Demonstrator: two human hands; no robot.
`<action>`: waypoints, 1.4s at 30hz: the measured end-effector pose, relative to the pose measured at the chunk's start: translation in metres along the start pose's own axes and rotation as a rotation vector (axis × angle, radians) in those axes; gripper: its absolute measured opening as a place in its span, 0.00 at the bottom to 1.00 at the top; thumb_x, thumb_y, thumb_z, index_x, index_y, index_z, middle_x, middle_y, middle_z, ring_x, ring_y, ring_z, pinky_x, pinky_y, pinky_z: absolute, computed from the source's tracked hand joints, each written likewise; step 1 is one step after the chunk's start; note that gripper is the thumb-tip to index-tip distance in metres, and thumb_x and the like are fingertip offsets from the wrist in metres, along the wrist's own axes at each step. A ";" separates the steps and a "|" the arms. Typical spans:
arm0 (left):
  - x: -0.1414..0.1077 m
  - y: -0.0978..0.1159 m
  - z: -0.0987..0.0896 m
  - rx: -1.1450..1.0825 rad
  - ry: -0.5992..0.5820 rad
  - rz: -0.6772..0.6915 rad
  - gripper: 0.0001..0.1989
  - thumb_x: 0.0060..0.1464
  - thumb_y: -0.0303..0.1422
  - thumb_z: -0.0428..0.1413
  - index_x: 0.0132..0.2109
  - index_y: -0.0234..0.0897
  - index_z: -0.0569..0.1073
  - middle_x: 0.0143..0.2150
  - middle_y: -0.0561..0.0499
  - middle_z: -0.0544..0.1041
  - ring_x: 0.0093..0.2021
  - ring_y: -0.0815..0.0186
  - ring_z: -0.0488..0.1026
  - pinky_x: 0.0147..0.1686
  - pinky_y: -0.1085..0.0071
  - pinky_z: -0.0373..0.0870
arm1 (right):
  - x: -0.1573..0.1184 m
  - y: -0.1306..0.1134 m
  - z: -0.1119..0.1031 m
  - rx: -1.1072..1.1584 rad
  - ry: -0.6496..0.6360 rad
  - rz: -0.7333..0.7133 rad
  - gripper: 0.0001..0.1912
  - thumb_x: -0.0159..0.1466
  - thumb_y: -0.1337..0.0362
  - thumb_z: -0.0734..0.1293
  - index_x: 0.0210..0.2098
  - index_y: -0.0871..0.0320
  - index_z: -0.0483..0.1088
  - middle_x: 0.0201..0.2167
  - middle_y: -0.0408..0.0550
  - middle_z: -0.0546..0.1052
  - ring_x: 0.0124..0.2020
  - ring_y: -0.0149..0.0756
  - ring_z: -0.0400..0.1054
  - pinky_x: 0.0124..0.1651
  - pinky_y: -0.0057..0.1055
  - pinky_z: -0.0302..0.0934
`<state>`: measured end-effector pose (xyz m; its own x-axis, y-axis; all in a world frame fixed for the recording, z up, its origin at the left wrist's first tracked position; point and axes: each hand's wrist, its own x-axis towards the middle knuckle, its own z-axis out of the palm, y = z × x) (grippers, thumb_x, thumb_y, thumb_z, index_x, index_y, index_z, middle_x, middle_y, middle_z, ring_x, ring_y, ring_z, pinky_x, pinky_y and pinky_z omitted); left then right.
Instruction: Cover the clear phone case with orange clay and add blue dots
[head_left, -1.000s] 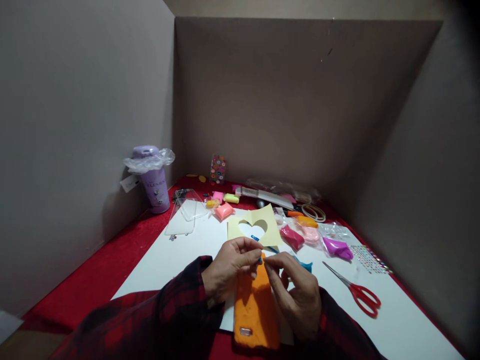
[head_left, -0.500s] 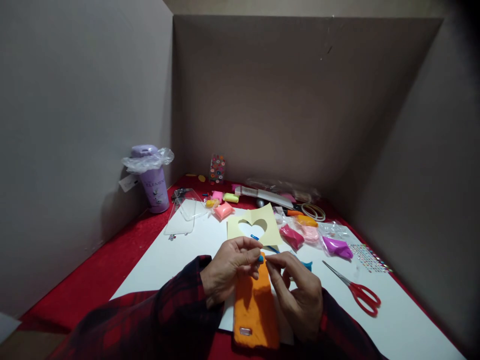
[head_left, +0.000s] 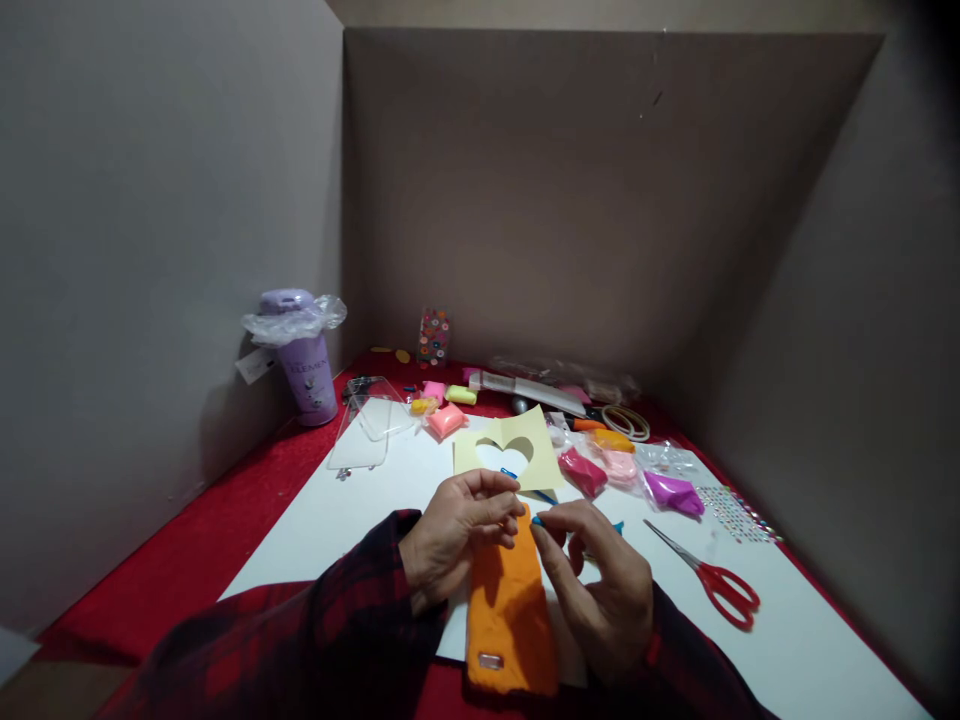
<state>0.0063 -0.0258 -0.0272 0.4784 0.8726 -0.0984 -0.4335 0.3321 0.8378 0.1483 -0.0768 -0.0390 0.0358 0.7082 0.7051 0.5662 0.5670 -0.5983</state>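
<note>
A small piece of blue clay is pinched between the thumb and index finger of my right hand. My left hand is close by on the left, its thumb pressed towards curled fingers; whatever they hold is hidden. Below both hands lies a phone case covered in orange clay, with a small rectangular opening near its lower end. Partly hidden behind my right hand is a blue clay packet. Just beyond my fingers lies a pale yellow paper with a heart-shaped cut-out.
Red-handled scissors lie at right, near a sheet of gems. Packets of clay, including purple, crimson and coral, are spread behind. Clear phone cases and a lilac cup stand left.
The blue clay that showed at my left fingertips is out of sight there. A blue piece now shows in my right fingertips, and my right hand has shifted slightly right.
</note>
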 end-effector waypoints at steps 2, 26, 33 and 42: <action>0.000 0.002 0.000 -0.016 -0.008 0.004 0.12 0.43 0.26 0.60 0.38 0.30 0.70 0.27 0.51 0.71 0.24 0.74 0.67 0.27 0.77 0.62 | 0.000 0.000 0.000 -0.004 0.033 0.004 0.02 0.58 0.70 0.64 0.32 0.58 0.67 0.24 0.44 0.68 0.21 0.30 0.59 0.22 0.28 0.54; 0.000 0.001 0.002 0.163 -0.054 0.190 0.09 0.42 0.22 0.58 0.36 0.30 0.71 0.28 0.50 0.74 0.27 0.71 0.68 0.28 0.74 0.64 | 0.003 -0.006 -0.005 0.022 0.050 -0.008 0.04 0.59 0.71 0.64 0.34 0.59 0.70 0.24 0.44 0.71 0.21 0.29 0.61 0.22 0.27 0.55; -0.002 0.004 0.003 0.231 -0.052 0.185 0.08 0.43 0.26 0.60 0.34 0.30 0.72 0.28 0.50 0.73 0.27 0.71 0.67 0.28 0.74 0.63 | 0.002 0.001 -0.001 0.009 -0.025 -0.020 0.06 0.59 0.71 0.64 0.36 0.58 0.70 0.24 0.44 0.71 0.22 0.30 0.62 0.22 0.27 0.54; -0.004 0.003 0.006 0.300 -0.067 0.055 0.10 0.44 0.34 0.60 0.28 0.29 0.71 0.22 0.53 0.68 0.22 0.75 0.61 0.22 0.76 0.59 | 0.004 -0.001 -0.003 0.017 -0.060 -0.031 0.07 0.59 0.71 0.63 0.36 0.57 0.70 0.25 0.45 0.72 0.24 0.32 0.64 0.22 0.28 0.54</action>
<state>0.0076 -0.0302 -0.0213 0.5139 0.8576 -0.0213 -0.2198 0.1556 0.9630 0.1502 -0.0761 -0.0344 -0.0315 0.7140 0.6994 0.5517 0.5959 -0.5835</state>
